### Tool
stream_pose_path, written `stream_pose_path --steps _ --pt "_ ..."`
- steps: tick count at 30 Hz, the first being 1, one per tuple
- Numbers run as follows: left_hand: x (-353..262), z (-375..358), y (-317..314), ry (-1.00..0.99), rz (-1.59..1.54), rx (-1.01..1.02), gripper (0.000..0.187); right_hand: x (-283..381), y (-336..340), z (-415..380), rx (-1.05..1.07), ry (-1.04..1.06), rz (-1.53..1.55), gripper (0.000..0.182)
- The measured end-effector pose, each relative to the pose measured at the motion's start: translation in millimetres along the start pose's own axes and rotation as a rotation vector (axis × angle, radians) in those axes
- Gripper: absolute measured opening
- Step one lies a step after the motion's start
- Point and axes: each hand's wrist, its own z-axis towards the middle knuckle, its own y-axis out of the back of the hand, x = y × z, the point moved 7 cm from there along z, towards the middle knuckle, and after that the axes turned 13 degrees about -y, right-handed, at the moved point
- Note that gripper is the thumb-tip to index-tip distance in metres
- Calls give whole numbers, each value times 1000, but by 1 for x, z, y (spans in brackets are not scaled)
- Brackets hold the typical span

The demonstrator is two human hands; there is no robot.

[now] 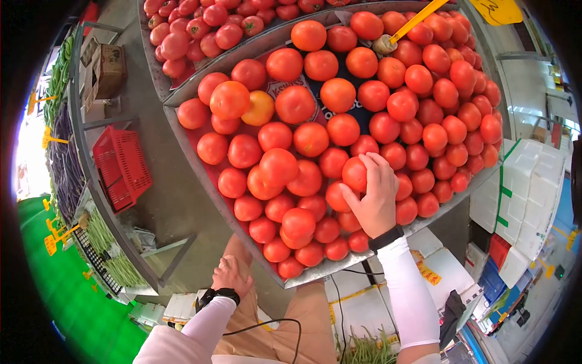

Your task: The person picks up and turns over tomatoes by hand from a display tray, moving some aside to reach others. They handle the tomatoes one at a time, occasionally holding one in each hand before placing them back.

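Observation:
Most of the head view is taken up by red tomatoes spread in a metal-edged display tray. My right hand, with a black band at its wrist, reaches into the front part of the pile. Its fingers and thumb close around a tomato that still sits among the others. Lower left, my left hand rests against my bent leg with its fingers curled in and nothing visible in them. A paler orange tomato lies near the tray's left side.
Pinkish tomatoes fill a neighbouring tray behind. A yellow price tag stands among the tomatoes. Left are a red basket, a cardboard box and green beans. White foam boxes are stacked right; a black cable hangs near my legs.

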Motion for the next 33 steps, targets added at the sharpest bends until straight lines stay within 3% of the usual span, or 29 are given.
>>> stream_pose_path --steps 7,13,17,21,24,31,33 --pt "3 1 3 3 -18 -5 91 -29 46 93 -291 62 -102 68" --pt "19 5 -9 12 11 -59 90 -51 21 146 -125 -103 -286 67" --pt "20 5 4 14 -44 -41 90 -16 28 144 -219 51 -101 59" --pt "26 5 5 -2 -76 -55 86 49 2 128 155 157 181 56" --pt "28 5 8 -4 -72 -80 85 78 -17 119 157 263 109 59" --pt "32 8 4 -9 -59 -79 87 87 -32 116 226 247 -313 54" --pt "30 9 7 -7 -63 -54 88 85 -18 119 139 283 -224 48"
